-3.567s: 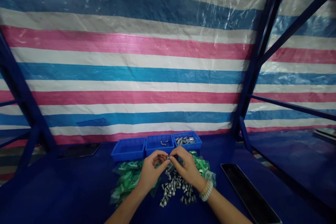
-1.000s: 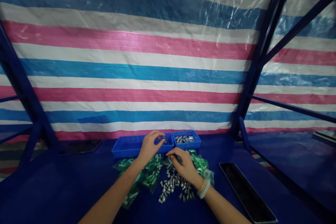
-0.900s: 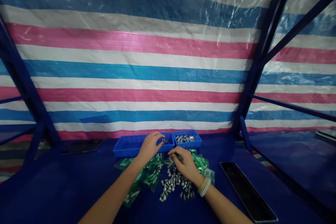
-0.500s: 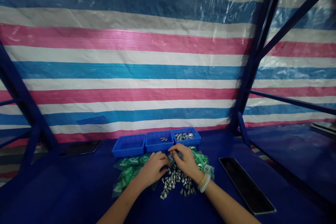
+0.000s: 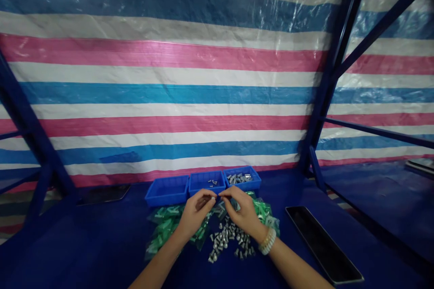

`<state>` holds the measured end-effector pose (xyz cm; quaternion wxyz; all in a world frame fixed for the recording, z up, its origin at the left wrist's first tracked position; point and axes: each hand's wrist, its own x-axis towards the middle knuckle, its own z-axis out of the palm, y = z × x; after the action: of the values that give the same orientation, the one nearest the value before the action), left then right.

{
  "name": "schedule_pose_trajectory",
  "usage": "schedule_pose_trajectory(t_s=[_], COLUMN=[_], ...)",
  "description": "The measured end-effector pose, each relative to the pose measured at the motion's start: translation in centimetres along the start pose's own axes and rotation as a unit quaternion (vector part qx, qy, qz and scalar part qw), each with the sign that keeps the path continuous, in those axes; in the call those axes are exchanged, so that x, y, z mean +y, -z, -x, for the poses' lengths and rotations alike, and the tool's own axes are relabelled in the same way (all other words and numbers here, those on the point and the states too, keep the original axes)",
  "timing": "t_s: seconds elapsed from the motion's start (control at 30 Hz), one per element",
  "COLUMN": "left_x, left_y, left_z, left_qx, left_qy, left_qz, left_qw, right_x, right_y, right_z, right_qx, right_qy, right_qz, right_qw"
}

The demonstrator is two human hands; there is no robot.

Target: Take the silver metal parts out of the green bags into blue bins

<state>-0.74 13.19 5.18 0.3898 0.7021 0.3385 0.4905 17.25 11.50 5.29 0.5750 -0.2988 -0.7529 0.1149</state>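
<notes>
Landmark: the middle blue bin, a few small metal pieces inside.
Item, metal fasteners: loose pile on the surface, on your side of the middle blue bin, just below and between your two grips.
Item, left hand: at that bin's near edge; grip drawn nearly closed, thumb and finger close together. You cannot tell whether it pinches a piece.
Item, right hand: near that bin's right front corner, its fingertips just beside the left's; grip narrow, contents too small to tell.
Item, left bin and right bin, metal pieces in the latter: flanking the landmark.
Item, green-printed bags: nearer you than the landmark, both sides of the pile.
</notes>
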Motion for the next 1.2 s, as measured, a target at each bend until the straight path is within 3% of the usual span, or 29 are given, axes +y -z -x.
schedule_pose_trajectory(t_s=[0.1, 0.37, 0.63, 0.77, 0.93, 1.0, 1.2], left_x=[-0.1, 1.1, 0.8, 0.9, 1.2, 1.4, 0.9], left_y=[0.0, -0.5, -0.9, -1.3, -1.2, -0.8, 1.4], left_z=[0.1, 0.5, 0.6, 0.9, 1.2, 0.5, -5.0], left_qx=[0.017, -0.004, -0.003, 0.023, 0.065, 0.076, 0.099], left_qy=[-0.010, 0.030, 0.002, -0.003, -0.071, -0.096, -0.137], left_qz=[0.005, 0.038, 0.072, 0.033, -0.064, -0.102, -0.240], left_qw=[1.000, 0.999, 0.997, 0.999, 0.993, 0.987, 0.956], right_x=[0.0, 0.0, -0.8, -0.8, -0.9, -0.8, 0.1], right_y=[0.0, -0.1, 0.5, 0.3, -0.3, -0.4, -0.1], right_z=[0.0, -0.1, -0.3, -0.2, 0.1, 0.2, 0.2], right_qx=[-0.020, -0.038, -0.043, -0.056, -0.115, -0.120, -0.046], right_qy=[0.024, 0.041, 0.021, -0.003, -0.014, -0.007, -0.020], right_qz=[-0.011, -0.024, -0.019, -0.018, -0.042, -0.050, -0.041], right_qw=[0.999, 0.998, 0.999, 0.998, 0.992, 0.991, 0.998])
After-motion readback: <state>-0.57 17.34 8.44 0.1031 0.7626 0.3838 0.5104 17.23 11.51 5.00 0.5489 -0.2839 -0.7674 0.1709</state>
